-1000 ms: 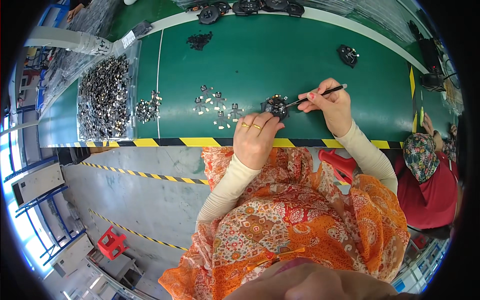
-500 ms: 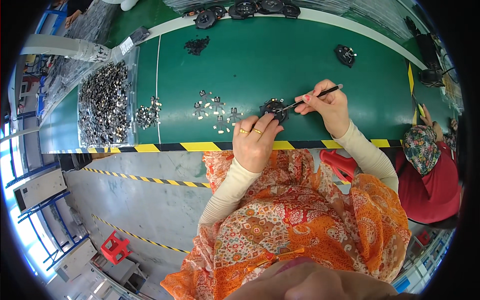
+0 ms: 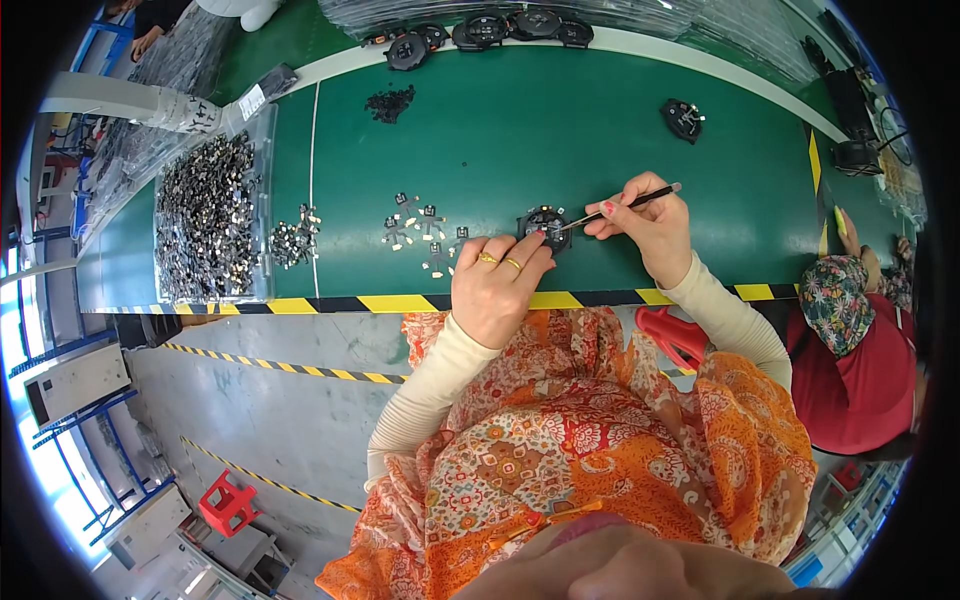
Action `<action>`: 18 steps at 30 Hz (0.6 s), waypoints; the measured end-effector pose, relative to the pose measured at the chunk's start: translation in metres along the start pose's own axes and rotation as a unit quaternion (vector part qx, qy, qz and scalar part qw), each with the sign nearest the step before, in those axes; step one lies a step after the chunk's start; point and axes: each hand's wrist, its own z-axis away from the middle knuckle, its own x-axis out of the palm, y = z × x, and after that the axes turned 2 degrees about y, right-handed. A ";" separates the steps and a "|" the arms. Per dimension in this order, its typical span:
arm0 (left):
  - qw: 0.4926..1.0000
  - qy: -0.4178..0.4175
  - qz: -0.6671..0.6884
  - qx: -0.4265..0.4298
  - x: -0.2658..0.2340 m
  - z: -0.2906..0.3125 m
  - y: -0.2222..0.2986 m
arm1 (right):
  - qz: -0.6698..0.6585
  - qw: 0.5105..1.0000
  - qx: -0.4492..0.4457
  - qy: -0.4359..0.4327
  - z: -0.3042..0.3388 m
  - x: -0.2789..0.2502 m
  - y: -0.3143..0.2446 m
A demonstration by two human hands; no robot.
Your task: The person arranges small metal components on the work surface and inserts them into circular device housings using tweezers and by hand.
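- left hand (image 3: 490,298): fingertips on the disc (image 3: 541,221), near edge; cannot tell if they grip
- right hand (image 3: 657,232): thumb and fingers pinched on a thin tool (image 3: 662,192), tip at the disc
- disc: on the green bench (image 3: 590,120)
- small parts (image 3: 429,211): left of it

This is a factory workshop: green workbench (image 3: 600,110), heaped small parts (image 3: 205,220) (very many), striped tape (image 3: 285,368) on the floor (image 3: 270,415).

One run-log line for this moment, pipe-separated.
left hand: fingers at round black part | right hand: holds slim tool, tip at part | nearby: small loose pieces
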 end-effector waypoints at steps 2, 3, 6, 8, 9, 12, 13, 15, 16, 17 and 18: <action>1.000 0.000 0.009 -0.002 0.001 0.002 -0.001 | 0.007 1.000 -0.006 0.003 0.001 0.000 0.000; 1.000 0.001 0.017 -0.005 0.001 0.002 -0.001 | 0.010 1.000 0.001 0.007 0.001 0.001 0.000; 0.999 0.013 0.026 -0.023 0.003 0.002 0.001 | 0.014 1.000 0.011 0.010 0.001 0.003 -0.003; 0.999 0.010 0.035 -0.022 0.003 0.001 -0.001 | 0.014 1.000 0.013 0.009 0.000 0.003 -0.005; 0.999 0.007 0.043 -0.021 0.002 0.001 -0.002 | 0.012 1.000 0.020 0.011 0.000 0.004 -0.006; 0.998 0.013 0.048 -0.039 0.001 -0.002 0.001 | 0.006 1.000 0.030 0.008 -0.001 0.004 -0.004; 0.998 0.013 0.047 -0.038 0.001 -0.001 0.001 | 0.004 0.999 0.033 0.006 -0.001 0.004 -0.004; 0.998 0.013 0.049 -0.030 0.003 0.000 -0.001 | 0.004 1.000 0.030 0.006 -0.001 0.006 -0.005; 0.998 0.013 0.048 -0.030 0.003 0.000 0.000 | 0.005 1.000 0.027 0.005 -0.001 0.006 -0.005; 0.998 0.015 0.046 -0.031 0.003 0.000 0.000 | 0.004 1.000 0.027 0.005 0.000 0.006 -0.005; 0.998 0.016 0.043 -0.032 0.003 0.000 0.000 | 0.006 1.000 0.024 0.005 0.000 0.006 -0.005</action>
